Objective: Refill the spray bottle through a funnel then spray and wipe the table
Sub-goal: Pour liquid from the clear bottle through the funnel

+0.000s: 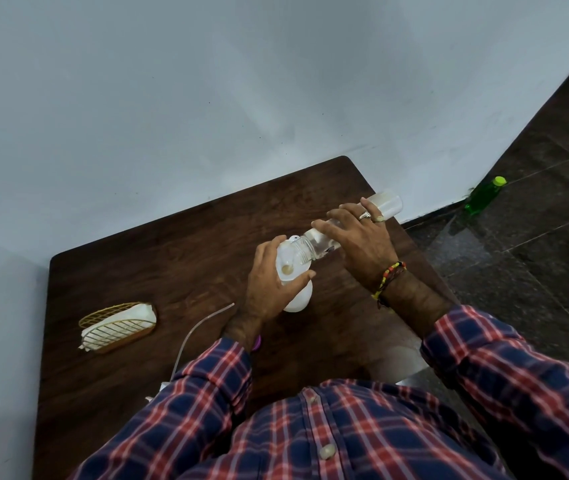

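Two bare hands meet over the middle of a dark brown wooden table (179, 258) that stands against a pale grey wall (172, 81). The left hand (269, 282) wraps around a white plastic funnel (291, 261) seated on the mouth of a white rounded plastic spray bottle (298, 299); its fingers curl over the funnel's far rim and the thumb presses the near side, so the grip is closed on the funnel. The bottle body stands on the table just below that hand. The right hand (362, 237), wearing two rings and a beaded wristband, clasps a clear plastic bottle (321, 242) held tilted almost flat, its open threaded neck resting in the funnel's bowl and its base pointing away toward the far right corner of the table. The fingers lie together over the top of this bottle, clamped on it. Whether liquid is running I cannot tell.

Near the table's left part sits a gold wire napkin holder (118, 327) with white folded napkins (137, 315) inside, well apart from the hands. Between it and the left sleeve, a thin clear tube (193, 330) curves across the wood, its near end hidden beneath the plaid sleeve (206, 379). On the dark stone floor (518, 254) to the right, a green bottle with a yellow-green cap (482, 197) stands by the wall.
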`<state>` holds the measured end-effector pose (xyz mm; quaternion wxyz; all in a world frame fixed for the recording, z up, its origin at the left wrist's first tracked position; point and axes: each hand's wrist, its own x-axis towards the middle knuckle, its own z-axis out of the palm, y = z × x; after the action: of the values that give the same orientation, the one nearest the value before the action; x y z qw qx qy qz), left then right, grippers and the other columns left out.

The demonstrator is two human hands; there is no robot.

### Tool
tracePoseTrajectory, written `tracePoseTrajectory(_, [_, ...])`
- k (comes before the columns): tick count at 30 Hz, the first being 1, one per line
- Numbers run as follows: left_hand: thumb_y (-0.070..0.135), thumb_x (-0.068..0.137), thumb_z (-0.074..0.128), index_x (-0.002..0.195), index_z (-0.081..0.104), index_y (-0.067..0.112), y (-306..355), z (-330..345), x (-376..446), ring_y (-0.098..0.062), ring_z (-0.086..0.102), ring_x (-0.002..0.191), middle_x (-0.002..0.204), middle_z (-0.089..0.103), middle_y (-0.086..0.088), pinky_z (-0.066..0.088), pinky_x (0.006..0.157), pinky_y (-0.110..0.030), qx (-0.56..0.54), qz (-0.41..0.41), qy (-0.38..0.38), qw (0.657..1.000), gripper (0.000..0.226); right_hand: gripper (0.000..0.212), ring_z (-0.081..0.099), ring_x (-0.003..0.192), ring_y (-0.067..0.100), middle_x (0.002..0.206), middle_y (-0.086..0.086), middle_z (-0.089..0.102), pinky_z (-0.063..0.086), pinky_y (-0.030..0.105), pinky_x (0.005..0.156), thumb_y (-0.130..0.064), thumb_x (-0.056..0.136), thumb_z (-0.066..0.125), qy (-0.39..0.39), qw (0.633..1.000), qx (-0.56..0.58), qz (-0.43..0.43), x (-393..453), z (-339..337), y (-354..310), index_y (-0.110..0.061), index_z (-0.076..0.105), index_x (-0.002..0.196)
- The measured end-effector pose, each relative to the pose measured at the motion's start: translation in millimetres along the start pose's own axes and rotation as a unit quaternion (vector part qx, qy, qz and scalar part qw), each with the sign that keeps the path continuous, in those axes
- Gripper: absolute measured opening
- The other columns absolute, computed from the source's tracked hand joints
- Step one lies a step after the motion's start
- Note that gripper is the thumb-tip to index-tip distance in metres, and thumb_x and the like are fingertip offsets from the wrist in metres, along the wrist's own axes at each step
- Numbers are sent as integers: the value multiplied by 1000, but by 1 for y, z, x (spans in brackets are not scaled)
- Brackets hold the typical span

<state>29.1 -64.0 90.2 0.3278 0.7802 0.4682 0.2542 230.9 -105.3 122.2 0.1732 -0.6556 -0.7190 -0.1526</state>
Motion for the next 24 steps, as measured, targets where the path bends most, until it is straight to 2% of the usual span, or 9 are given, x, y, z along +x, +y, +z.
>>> tracePoseTrajectory(6, [48,73,78,142,38,17,1,0,0,-4,41,119,141,40,-1,37,94,-17,2,3,4,1000,85,56,63,107,33,109,8,68,39,57,105,-10,63,85,6,1000,-3,0,0,1,0,-24,68,115])
tracePoseTrajectory(10, [48,74,78,142,38,17,2,0,0,-2,39,118,141,40,-1,36,94,-17,4,3,2,1000,85,57,63,107,34,108,9,68,37,58,105,-10,61,86,10,1000,-3,-3,0,1,0,-23,68,114])
tracePoseTrajectory(14, [46,73,78,141,39,16,2,0,0,-9,44,121,140,42,-2,39,95,-20,-2,9,4,1000,84,55,62,110,32,110,7,67,33,55,109,-12,65,84,10,1000,-6,0,0,3,1,-25,66,116])
tracePoseTrajectory(24, [48,74,78,142,38,18,3,-2,-1,-11,45,122,142,41,-1,40,96,-22,-4,2,3,1000,85,54,61,111,32,110,6,66,36,57,107,-12,66,83,11,1000,-1,0,-1,6,1,-25,65,116])
